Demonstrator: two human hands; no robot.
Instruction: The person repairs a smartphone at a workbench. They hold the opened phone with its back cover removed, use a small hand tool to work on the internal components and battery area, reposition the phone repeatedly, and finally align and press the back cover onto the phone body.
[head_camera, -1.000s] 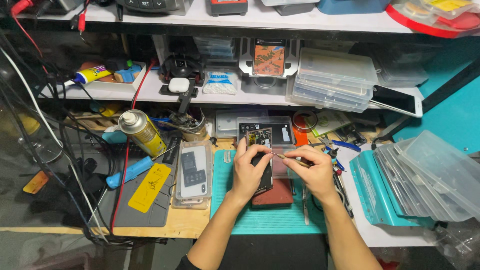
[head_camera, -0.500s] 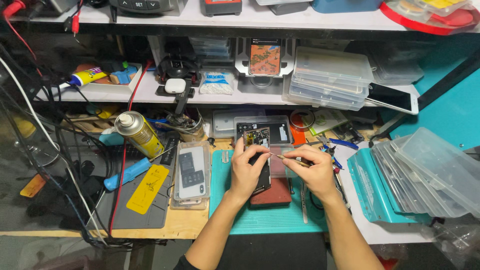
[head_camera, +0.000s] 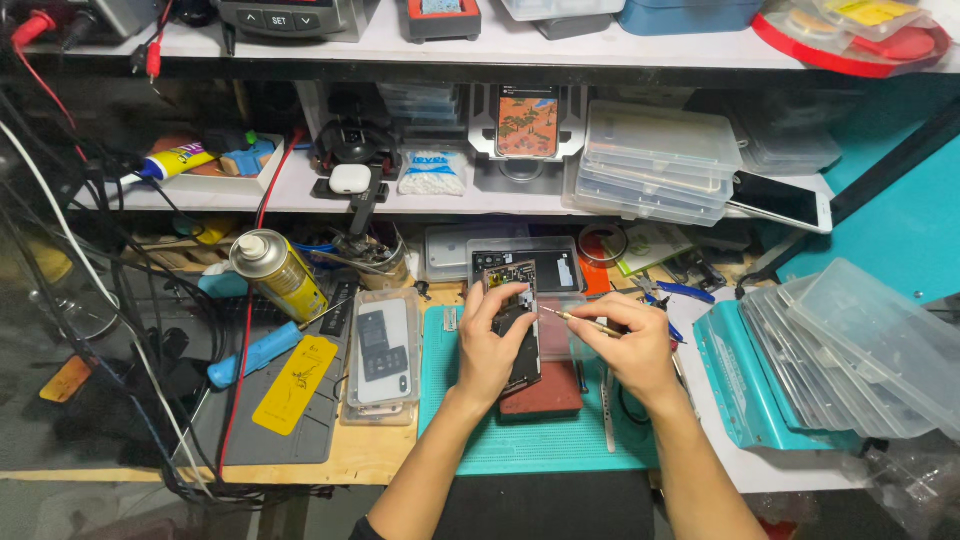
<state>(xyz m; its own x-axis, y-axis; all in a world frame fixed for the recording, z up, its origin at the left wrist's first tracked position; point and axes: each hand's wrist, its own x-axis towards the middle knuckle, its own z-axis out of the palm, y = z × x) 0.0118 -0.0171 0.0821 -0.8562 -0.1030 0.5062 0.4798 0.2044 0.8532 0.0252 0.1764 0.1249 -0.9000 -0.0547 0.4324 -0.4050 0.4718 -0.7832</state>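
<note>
My left hand (head_camera: 492, 343) grips an opened phone (head_camera: 514, 300) with its circuit board showing, tilted up over a dark red pad (head_camera: 545, 398) on the teal mat (head_camera: 530, 440). My right hand (head_camera: 632, 345) pinches a thin screwdriver (head_camera: 575, 319) whose tip points left, at the phone's inner edge. Both hands meet over the middle of the mat.
A phone in a clear case (head_camera: 383, 350) lies left of the mat, beside a yellow spray can (head_camera: 275, 272) and a grey mat (head_camera: 290, 400) with a yellow card. Clear plastic boxes (head_camera: 860, 350) stack at the right. Shelves behind carry boxes, a lit phone (head_camera: 527, 120) and cables.
The view has shifted slightly. Both hands stay over the phone, with the screwdriver tip kept at its edge.
</note>
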